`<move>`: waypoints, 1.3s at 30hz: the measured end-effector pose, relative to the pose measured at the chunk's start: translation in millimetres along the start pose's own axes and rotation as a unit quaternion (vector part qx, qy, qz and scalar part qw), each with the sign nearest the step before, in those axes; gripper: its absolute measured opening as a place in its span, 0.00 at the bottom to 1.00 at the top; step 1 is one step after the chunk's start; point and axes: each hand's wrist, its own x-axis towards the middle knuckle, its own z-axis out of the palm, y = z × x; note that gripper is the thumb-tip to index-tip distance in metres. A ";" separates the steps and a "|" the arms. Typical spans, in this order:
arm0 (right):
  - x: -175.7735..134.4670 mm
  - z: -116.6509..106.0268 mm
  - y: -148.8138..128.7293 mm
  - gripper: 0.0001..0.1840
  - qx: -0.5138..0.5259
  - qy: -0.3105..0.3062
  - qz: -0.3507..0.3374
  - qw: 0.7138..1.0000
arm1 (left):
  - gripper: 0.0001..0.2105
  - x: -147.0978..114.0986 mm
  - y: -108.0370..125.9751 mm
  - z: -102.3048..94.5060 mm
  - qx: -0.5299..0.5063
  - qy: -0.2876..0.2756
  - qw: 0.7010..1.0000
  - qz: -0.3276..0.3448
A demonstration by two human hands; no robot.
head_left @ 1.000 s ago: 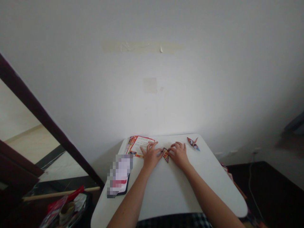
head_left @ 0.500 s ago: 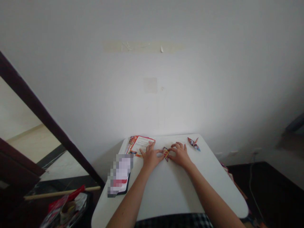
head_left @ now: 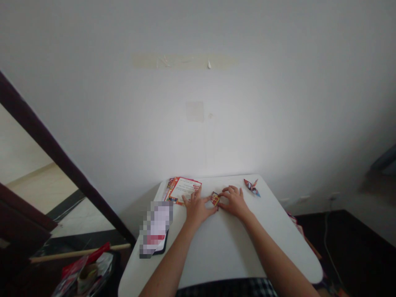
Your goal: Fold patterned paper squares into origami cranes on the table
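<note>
A small folded piece of printed paper (head_left: pixel 214 199), yellow and red, lies between my two hands over the white table (head_left: pixel 222 247). My left hand (head_left: pixel 196 209) pinches its left and lower edge with thumb and index finger, the other fingers spread to the left. From the right side, my right hand (head_left: pixel 234 201) grips the same paper between thumb and fingertips. The fingertips hide parts of its edges. A folded paper crane (head_left: pixel 252 188) with coloured print rests beyond my right hand, near the table's far right corner.
Printed sheets (head_left: pixel 182 189) are stacked at the table's far left, close to my left fingers. A phone (head_left: pixel 160 247), mostly blurred out, lies at the left edge. The wall (head_left: pixel 198 144) rises behind the table. A filled bin (head_left: pixel 93 274) stands on the floor at left.
The folded paper has turned a little and now shows a broader face with large red print. My left thumb has shifted to its lower tip; the right hand stays nearly in place.
</note>
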 end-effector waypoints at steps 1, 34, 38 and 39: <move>0.0 -0.4 -0.2 0.22 0.000 -0.003 0.001 1.000 | 0.26 -0.3 0.0 -0.1 0.001 -0.002 1.000 0.002; -1.0 -2.2 13.1 0.25 0.074 -0.036 -0.020 0.996 | 0.15 11.2 -14.2 -0.8 -0.048 -0.018 0.999 -0.001; -0.2 -1.3 13.3 0.20 0.072 -0.032 -0.019 0.997 | 0.14 12.1 -15.5 1.4 -0.058 -0.022 0.998 0.000; 0.3 -0.8 13.7 0.19 0.070 -0.032 -0.018 0.997 | 0.13 12.4 -15.8 1.9 -0.061 -0.026 0.998 -0.003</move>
